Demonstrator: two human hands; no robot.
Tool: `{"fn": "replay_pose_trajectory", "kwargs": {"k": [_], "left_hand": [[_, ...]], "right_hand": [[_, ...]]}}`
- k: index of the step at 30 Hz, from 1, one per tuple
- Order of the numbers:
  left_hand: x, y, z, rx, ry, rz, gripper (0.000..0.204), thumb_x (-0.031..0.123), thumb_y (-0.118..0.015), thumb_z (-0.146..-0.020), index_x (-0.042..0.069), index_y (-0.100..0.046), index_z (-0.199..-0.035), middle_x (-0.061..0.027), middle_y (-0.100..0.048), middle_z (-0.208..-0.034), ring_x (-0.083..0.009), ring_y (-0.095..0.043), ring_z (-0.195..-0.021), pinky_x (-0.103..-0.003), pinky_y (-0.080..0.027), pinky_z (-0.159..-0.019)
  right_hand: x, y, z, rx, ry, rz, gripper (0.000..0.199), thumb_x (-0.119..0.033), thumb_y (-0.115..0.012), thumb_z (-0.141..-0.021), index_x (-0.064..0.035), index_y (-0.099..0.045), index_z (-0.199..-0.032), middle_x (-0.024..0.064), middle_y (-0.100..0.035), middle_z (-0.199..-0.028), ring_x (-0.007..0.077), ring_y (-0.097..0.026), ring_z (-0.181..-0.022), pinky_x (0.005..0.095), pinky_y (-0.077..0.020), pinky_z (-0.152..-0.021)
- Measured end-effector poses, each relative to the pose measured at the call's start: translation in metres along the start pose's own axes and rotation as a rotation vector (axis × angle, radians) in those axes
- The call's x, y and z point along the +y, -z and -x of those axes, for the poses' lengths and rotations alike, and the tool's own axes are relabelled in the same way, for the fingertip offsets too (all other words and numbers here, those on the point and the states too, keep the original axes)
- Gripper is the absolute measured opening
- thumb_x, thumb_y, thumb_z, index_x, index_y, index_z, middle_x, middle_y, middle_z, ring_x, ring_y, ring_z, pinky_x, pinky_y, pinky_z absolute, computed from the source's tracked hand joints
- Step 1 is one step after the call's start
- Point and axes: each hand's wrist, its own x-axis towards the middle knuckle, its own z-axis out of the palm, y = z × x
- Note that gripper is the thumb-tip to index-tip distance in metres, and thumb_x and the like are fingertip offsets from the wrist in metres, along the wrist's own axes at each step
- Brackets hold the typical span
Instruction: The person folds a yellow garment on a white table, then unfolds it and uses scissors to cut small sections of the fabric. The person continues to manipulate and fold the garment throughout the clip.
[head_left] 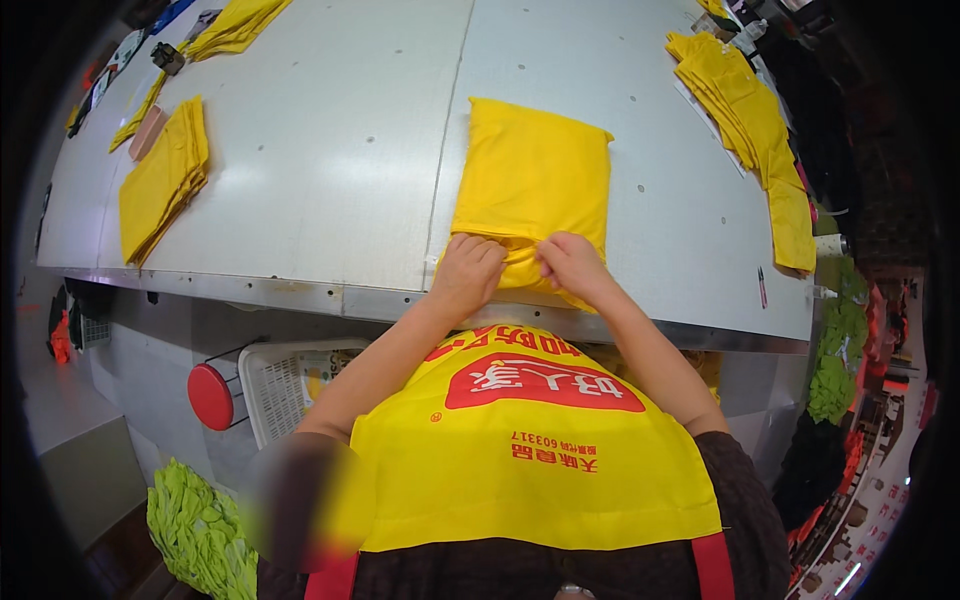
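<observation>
A folded yellow cloth piece (532, 170) lies flat on the grey metal table (330, 150), near its front edge. My left hand (468, 272) and my right hand (572, 264) sit side by side on the cloth's near edge. Both pinch the bunched yellow fabric there, fingers curled into it. I wear a yellow apron (520, 450) with a red printed patch, which hangs below the table edge.
A stack of yellow cloth pieces (163, 178) lies at the table's left, another stack (750, 120) along the right edge, more (235, 25) at the far left. A pen (762, 287) lies at the right front. Below are a white basket (285, 385), a red round stool (210, 396) and green fabric (200, 530).
</observation>
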Motion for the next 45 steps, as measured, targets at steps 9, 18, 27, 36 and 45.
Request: {"fn": "replay_pose_trajectory", "kwargs": {"k": [9,18,27,36,45], "left_hand": [[-0.003,-0.009,0.018,0.407,0.500,0.001,0.086,0.017,-0.077,-0.063,0.001,-0.025,-0.130,-0.0229,-0.029,-0.129,-0.0369,-0.034,-0.119,-0.040,-0.033,-0.097],[-0.014,-0.001,0.021,0.362,0.787,0.330,0.093,0.023,-0.080,-0.063,0.001,-0.025,-0.134,-0.0221,-0.023,-0.134,-0.0347,-0.033,-0.121,-0.039,-0.033,-0.100],[-0.007,0.026,0.015,0.139,0.424,0.192,0.025,0.015,-0.072,-0.070,0.005,-0.063,-0.091,-0.0185,-0.039,-0.128,-0.0281,-0.048,-0.108,-0.035,-0.041,-0.091],[-0.011,-0.005,0.042,0.169,0.486,0.426,0.051,0.011,-0.075,-0.068,0.001,-0.050,-0.112,-0.0215,-0.043,-0.127,-0.0328,-0.049,-0.112,-0.037,-0.042,-0.092],[0.028,0.003,0.037,0.172,0.552,0.353,0.104,0.018,-0.080,-0.063,0.004,-0.010,-0.138,-0.0257,-0.031,-0.132,-0.0350,-0.040,-0.120,-0.044,-0.034,-0.099]], "right_hand": [[-0.029,-0.044,-0.040,-0.070,0.320,0.474,0.025,-0.016,-0.046,-0.083,0.0038,-0.059,-0.074,0.0151,-0.060,-0.063,0.0249,-0.059,-0.049,0.0341,-0.0487,-0.051],[-0.064,-0.074,-0.072,-0.190,0.389,0.931,0.016,-0.010,-0.058,-0.071,0.0029,-0.066,-0.076,0.0189,-0.063,-0.075,0.0319,-0.063,-0.066,0.0370,-0.0501,-0.062],[-0.057,-0.033,-0.024,-0.224,0.157,0.062,0.029,-0.018,-0.041,-0.083,0.0036,-0.057,-0.073,0.0115,-0.060,-0.062,0.0194,-0.057,-0.049,0.0298,-0.0476,-0.051],[-0.029,-0.042,-0.038,-0.265,0.503,0.604,0.026,-0.019,-0.050,-0.080,0.0028,-0.062,-0.076,0.0163,-0.063,-0.070,0.0257,-0.062,-0.061,0.0336,-0.0503,-0.058],[-0.032,-0.092,-0.053,-0.260,0.545,0.677,0.028,-0.025,-0.052,-0.079,-0.0023,-0.068,-0.076,0.0184,-0.064,-0.077,0.0335,-0.063,-0.073,0.0411,-0.0491,-0.068]]}}
